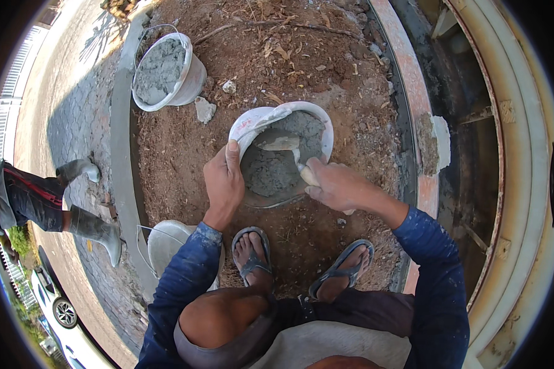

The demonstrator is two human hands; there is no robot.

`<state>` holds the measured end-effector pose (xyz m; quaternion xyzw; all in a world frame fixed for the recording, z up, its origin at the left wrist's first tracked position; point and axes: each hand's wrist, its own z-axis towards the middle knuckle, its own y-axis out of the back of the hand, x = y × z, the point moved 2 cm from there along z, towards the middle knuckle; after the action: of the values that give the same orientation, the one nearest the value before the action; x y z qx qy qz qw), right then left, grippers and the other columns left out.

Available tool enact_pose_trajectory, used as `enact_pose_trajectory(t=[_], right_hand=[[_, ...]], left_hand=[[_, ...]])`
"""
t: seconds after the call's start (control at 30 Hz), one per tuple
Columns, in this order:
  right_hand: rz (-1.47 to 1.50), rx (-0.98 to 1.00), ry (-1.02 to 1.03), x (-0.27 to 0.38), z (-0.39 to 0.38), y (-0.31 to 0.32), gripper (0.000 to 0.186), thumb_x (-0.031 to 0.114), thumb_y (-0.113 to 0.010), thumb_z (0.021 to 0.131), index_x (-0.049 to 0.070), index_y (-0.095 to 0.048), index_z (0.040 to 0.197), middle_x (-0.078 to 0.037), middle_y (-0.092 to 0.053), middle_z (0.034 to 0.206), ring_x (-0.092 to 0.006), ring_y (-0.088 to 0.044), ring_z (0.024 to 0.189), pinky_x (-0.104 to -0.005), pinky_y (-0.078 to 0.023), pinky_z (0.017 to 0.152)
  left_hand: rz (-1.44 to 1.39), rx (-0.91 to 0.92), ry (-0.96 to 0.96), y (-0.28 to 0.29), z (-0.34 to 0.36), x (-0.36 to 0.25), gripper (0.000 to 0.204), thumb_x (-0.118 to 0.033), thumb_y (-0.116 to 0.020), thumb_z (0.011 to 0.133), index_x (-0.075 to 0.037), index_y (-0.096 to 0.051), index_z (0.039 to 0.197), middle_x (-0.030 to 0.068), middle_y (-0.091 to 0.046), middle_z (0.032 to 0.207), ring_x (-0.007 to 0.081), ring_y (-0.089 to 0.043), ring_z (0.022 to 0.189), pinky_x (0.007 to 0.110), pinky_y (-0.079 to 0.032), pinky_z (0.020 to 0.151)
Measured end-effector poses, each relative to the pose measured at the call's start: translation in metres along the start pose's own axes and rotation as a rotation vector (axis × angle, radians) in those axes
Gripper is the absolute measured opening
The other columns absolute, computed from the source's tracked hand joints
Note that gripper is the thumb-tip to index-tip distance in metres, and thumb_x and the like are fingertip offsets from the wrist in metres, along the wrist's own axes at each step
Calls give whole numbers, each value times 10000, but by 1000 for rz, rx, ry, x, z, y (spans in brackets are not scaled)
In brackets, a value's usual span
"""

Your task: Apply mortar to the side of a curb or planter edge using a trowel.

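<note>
Head view: should the left hand [223, 184], its fingers grasping the rim, slacken, the scuffed, whitish, round plastic bucket [328, 129] on the brown soil [184, 160] before the sandalled feet [252, 251] could tip under pressure from the pale-handled, mortar-smeared metal trowel [280, 144] that the right hand [338, 186] clenches in its fingers, spilling wet grey mortar [271, 175]. Inside the bucket, that mortar looks thick and lumpy.
</note>
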<state>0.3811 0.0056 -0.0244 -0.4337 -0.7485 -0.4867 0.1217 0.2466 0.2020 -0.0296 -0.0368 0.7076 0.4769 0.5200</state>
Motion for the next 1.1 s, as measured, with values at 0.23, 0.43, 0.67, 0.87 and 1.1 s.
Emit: enact_pose_trajectory(t=[0.23, 0.43, 0.67, 0.87, 1.1], right_hand=[[-156, -104, -127, -18, -18, 29, 376, 254, -596, 856, -23, -477, 1081, -252, -643, 885, -443, -637, 865, -532, -484, 765], [-165, -230, -174, -40, -21, 63, 376, 169, -607, 822, -14, -486, 1127, -288, -610, 866, -476, -594, 838, -526, -450, 722], [146, 26, -45, -37, -8, -10, 316, 153, -628, 813, -10, -479, 1040, -264, -620, 860, -471, -610, 833, -525, -454, 710], [-427, -343, -28, -54, -49, 19, 238, 133, -625, 815, 74, -498, 1007, -167, -631, 809, -372, -660, 758, -488, -518, 644], [-492, -429, -52, -86, -14, -15, 197, 84, -517, 862, 122, -520, 1056, -127, -652, 830, -346, -669, 749, -460, -525, 624]], left_hand=[[-4, -47, 85, 4, 16, 17, 593, -457, -361, 1039, 53, -654, 960, 145, -528, 631, 222, -489, 590, 392, -408, 587], [27, -52, 80, 14, 19, 20, 627, -470, -337, 1041, 65, -638, 916, 142, -515, 626, 230, -490, 597, 397, -404, 588], [-91, 31, 32, -12, 19, 3, 622, -470, -343, 1040, 66, -654, 995, 154, -549, 662, 232, -516, 624, 390, -423, 614], [-12, 48, 70, 7, 23, 9, 620, -474, -349, 1040, 65, -656, 1026, 120, -550, 671, 193, -502, 635, 376, -427, 617], [-196, -5, 33, -18, 10, -12, 630, -487, -350, 1040, 59, -630, 901, 2, -464, 662, 95, -391, 631, 303, -322, 555]])
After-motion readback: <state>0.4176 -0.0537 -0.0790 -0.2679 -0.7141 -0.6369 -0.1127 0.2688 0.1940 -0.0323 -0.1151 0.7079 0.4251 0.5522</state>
